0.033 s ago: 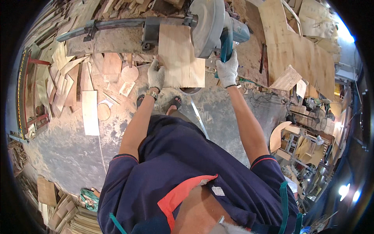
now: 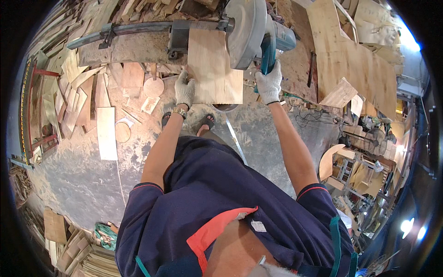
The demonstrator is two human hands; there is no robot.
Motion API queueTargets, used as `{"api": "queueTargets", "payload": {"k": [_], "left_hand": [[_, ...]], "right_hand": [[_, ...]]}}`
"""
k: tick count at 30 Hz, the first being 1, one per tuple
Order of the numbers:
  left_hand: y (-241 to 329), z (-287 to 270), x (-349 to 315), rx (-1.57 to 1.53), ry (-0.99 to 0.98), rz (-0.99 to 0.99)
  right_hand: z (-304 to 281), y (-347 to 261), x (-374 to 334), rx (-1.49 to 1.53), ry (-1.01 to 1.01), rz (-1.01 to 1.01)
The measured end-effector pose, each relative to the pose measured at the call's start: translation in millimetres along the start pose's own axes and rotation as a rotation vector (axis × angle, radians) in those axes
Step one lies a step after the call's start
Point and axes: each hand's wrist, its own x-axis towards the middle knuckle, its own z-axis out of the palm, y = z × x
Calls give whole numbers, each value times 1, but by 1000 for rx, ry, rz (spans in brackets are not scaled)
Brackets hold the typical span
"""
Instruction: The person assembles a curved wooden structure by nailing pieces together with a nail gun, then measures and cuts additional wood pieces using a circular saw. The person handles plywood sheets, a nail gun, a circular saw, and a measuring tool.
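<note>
A flat wooden board [image 2: 213, 76] lies at the miter saw [image 2: 244, 39], its far end against the dark metal fence and its near end jutting toward me. My left hand [image 2: 185, 88], in a white knit glove, grips the board's left edge near the front. The saw's teal handle [image 2: 267, 51] is in my right hand [image 2: 269, 82], gloved too, with the fingers wrapped around it. The grey blade guard covers the blade and stands just right of the board. Where the blade meets the wood is hidden.
A long metal rail with a clamp [image 2: 106, 36] runs left from the saw. Offcuts [image 2: 76, 104] and a pale plank [image 2: 107, 134] lie at the left. Large plywood sheets [image 2: 355, 67] lean at the right, above tangled cables [image 2: 318, 113]. My sandalled feet [image 2: 206, 121] stand below the board.
</note>
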Motion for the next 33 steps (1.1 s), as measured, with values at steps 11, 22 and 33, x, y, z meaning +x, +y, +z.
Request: {"api": "queueTargets", "payload": {"k": [11, 22, 33], "left_hand": [[-11, 3, 11, 91, 31, 49], [-9, 5, 11, 142, 69, -34], [52, 11, 13, -160, 100, -184]], "right_hand": [[16, 23, 10, 101, 6, -52], [51, 51, -4, 170, 85, -44], [47, 38, -5, 50, 17, 10]]}}
